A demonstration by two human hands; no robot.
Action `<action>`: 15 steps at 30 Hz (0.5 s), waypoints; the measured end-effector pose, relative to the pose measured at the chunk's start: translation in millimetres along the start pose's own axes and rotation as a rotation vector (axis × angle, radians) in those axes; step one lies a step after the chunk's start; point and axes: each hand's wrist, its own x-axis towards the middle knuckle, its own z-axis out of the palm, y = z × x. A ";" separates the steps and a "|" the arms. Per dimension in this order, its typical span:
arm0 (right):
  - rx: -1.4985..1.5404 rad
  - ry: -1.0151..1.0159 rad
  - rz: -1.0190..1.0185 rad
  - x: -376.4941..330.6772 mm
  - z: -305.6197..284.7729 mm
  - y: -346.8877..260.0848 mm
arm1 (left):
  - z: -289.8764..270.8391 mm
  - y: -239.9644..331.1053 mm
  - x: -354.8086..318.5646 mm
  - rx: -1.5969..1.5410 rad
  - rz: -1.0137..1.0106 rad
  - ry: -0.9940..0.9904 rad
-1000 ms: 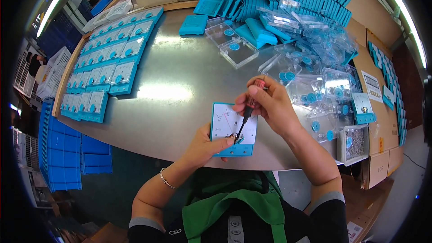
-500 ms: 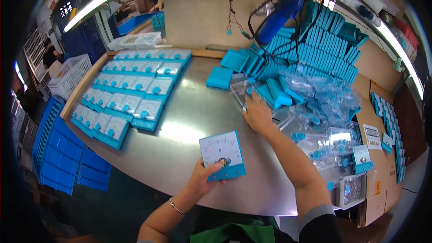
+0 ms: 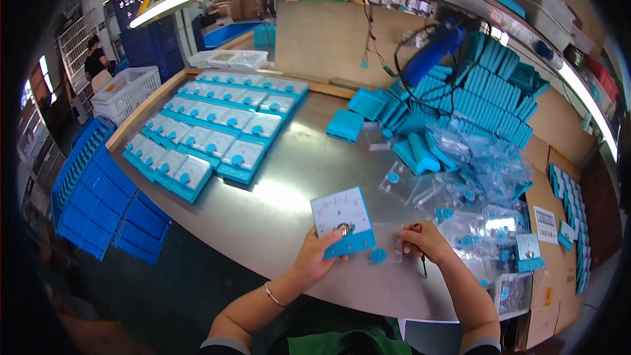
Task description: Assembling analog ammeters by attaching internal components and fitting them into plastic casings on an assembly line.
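My left hand (image 3: 312, 255) is closed on a panel meter (image 3: 340, 209) with a white dial and a blue base, its thumb near the bare metal mechanism at the dial's lower middle. Right beside the meter, my right hand (image 3: 428, 242) grips a clear plastic cover (image 3: 389, 231) by its edge; a round blue knob (image 3: 377, 255) shows on the cover. The same hand also holds a thin screwdriver (image 3: 424, 267), its dark shaft pointing down toward me and a reddish handle end showing above the fingers. The cover's outline is hard to see against the metal table.
Rows of covered meters (image 3: 227, 121) fill the table's left. Blue cases (image 3: 490, 85) are stacked at back right, with loose clear covers (image 3: 460, 223) and plastic bags before them. A blue tool (image 3: 430, 52) hangs above. Blue crates (image 3: 92, 204) stand left of the table.
My right hand has come back from the pile of covers toward me, bringing one clear cover beside the meter. My left hand still holds the meter; the whole view has shifted somewhat.
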 end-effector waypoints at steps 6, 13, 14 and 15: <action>-0.756 0.241 -0.609 -38.0 18.2 -3.0 | 19.7 12.4 1.7 0.129 0.010 0.079; -0.987 0.119 -0.685 -25.9 24.4 24.1 | 27.8 -21.7 32.0 0.092 -0.117 0.054; -0.963 0.088 -0.648 -24.8 25.0 27.5 | 26.7 -25.3 33.4 0.142 -0.144 0.073; -0.961 0.083 -0.644 -24.2 26.5 28.7 | 25.5 -26.0 33.0 0.140 -0.147 0.077</action>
